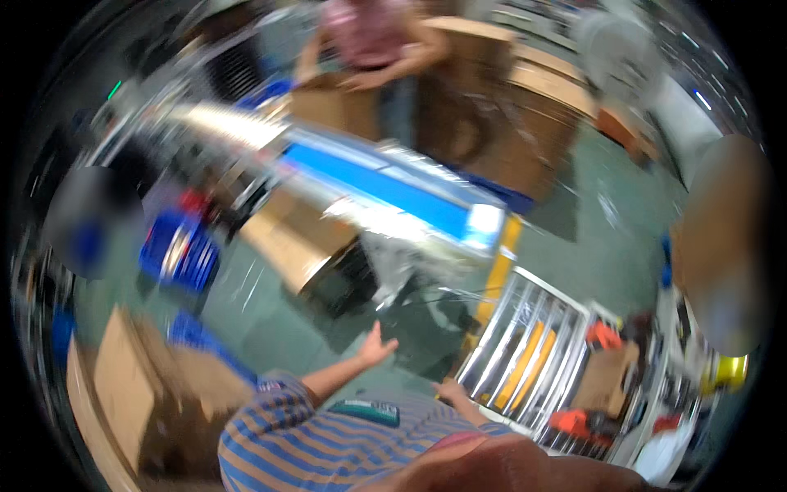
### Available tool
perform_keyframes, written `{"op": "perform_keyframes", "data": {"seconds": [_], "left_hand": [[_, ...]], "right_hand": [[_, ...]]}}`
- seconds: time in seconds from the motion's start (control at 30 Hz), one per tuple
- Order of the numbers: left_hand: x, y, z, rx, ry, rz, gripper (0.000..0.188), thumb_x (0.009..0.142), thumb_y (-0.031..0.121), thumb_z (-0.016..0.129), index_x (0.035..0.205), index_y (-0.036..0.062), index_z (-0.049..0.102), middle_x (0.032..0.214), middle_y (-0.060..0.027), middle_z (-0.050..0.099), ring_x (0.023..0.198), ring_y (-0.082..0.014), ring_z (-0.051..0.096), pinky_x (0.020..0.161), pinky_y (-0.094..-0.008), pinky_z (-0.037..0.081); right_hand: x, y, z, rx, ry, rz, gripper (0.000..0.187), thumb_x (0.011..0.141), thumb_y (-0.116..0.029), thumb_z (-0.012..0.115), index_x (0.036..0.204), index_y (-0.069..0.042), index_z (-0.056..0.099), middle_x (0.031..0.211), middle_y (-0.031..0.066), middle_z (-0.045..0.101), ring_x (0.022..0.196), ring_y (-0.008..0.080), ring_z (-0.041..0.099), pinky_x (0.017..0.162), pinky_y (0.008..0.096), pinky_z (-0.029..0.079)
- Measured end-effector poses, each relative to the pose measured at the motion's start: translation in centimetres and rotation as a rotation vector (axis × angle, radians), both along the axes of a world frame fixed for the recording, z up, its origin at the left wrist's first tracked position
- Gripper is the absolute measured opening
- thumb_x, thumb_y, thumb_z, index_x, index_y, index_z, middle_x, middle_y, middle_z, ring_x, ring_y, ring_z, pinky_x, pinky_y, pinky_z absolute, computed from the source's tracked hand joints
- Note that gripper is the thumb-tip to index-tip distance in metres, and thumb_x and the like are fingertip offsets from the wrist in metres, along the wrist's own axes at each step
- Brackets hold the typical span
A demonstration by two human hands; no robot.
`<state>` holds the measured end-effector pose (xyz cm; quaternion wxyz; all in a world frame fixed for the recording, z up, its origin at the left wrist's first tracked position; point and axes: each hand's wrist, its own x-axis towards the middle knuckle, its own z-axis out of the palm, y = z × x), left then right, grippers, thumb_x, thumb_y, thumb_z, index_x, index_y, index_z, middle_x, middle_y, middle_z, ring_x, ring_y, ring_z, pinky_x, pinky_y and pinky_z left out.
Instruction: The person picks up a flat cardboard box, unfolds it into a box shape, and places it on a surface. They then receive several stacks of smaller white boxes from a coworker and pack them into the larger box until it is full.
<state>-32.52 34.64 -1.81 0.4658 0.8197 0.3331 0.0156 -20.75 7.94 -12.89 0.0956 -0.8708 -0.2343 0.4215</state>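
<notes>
My left hand [376, 348] is held out over the green floor, with nothing in it and the fingers apart. Just beyond it, a pale, clear plastic sheet or bag [395, 266] hangs below the near side of a belt conveyor with a blue belt [385, 190]. Lower down and further right is my right hand [448, 390], beside the left edge of a metal roller conveyor [525, 344]. Motion blur smears its fingers, so whether it touches the frame is unclear.
An open cardboard box [299, 238] stands left of the belt, near a blue crate [179, 250]. Large cartons [139, 394] sit at lower left. Orange-red tape dispensers [574, 424] lie by the rollers. Across the belt, another person [373, 37] handles a carton [334, 107].
</notes>
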Motion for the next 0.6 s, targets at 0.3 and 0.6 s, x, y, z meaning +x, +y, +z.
{"op": "perform_keyframes", "data": {"seconds": [0.3, 0.6], "left_hand": [[-37.8, 18.1, 8.3, 0.422, 0.459, 1.338, 0.094, 0.077, 0.053, 0.060, 0.143, 0.0011, 0.019, 0.138, -0.0252, 0.034, 0.129, -0.0386, 0.030, 0.103, -0.0600, 0.022], [-54.5, 21.9, 13.7, 0.778, 1.033, 1.931, 0.084, 0.072, 0.056, 0.066, 0.136, 0.0122, 0.036, 0.114, -0.0163, 0.050, 0.105, -0.0323, 0.046, 0.086, -0.0479, 0.034]], "right_hand": [[-9.6, 27.5, 4.7, 0.314, 0.127, 0.446, 0.057, 0.083, -0.043, 0.062, 0.119, 0.001, 0.057, 0.118, 0.0169, 0.061, 0.111, 0.0252, 0.057, 0.095, 0.0323, 0.043], [-4.7, 34.7, -4.7, 0.058, 0.153, 0.368, 0.029, 0.086, -0.035, 0.062, 0.085, -0.006, 0.064, 0.062, 0.0030, 0.052, 0.049, 0.0134, 0.043, 0.043, 0.0322, 0.032]]}}
